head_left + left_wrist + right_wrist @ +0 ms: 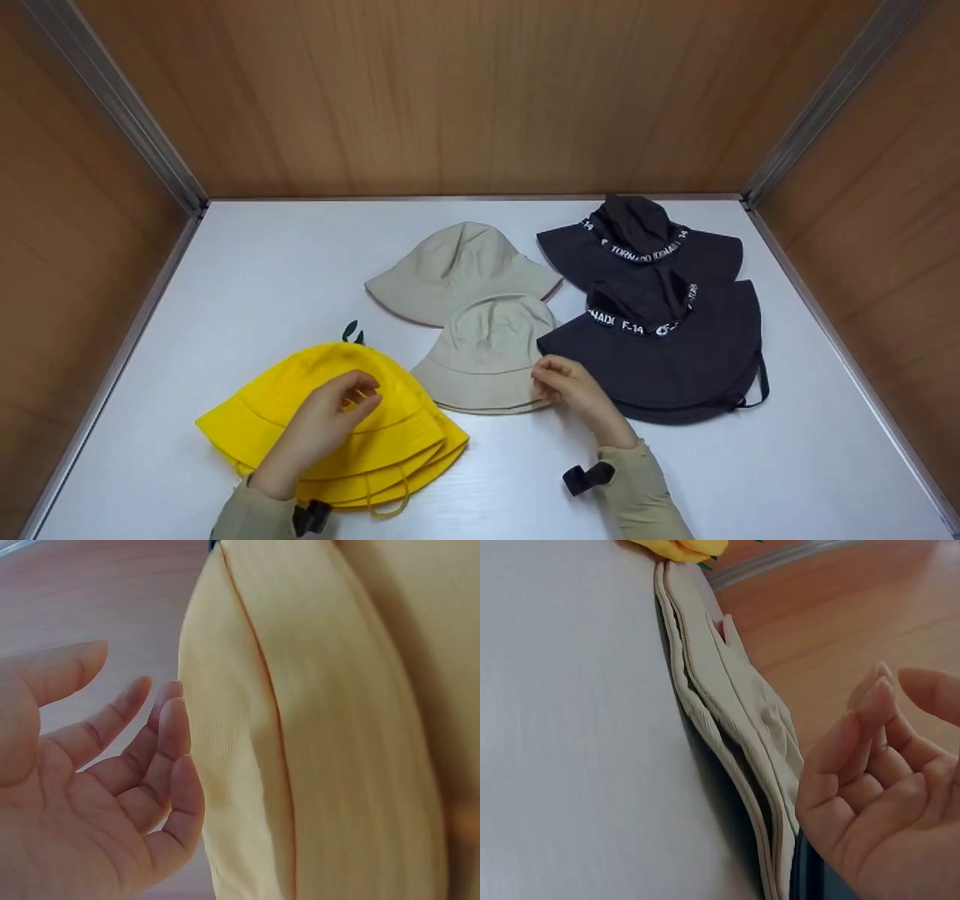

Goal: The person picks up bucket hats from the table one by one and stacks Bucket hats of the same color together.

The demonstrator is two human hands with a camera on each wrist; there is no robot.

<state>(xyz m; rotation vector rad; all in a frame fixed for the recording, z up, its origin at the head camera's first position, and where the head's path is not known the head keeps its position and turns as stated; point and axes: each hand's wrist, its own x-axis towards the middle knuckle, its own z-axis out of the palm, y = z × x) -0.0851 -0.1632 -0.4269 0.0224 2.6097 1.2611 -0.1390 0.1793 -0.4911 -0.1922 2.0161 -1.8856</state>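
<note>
Yellow bucket hats (262, 390), layered on one another, lie at the front left, with a cord hanging from the brim and green leaf shapes at the top. Over them hovers my left hand (326, 416), its fingers loosely bent and holding nothing; in the left wrist view the fingertips come close to the yellow cloth (232, 727), and contact is unclear. My right hand (577, 394) is at the right brim edge of the front beige bucket hat (480, 386). Its fingers are loosely curled and grip nothing, as the right wrist view shows beside the beige brims (727, 705).
Behind the front beige hat lies another beige hat (420, 277), partly overlapped. To the right, two dark hats with white lettering overlap, one at the back (709, 251) and one in front (697, 375) with a strap. Wooden panels (480, 97) border the white table (825, 450).
</note>
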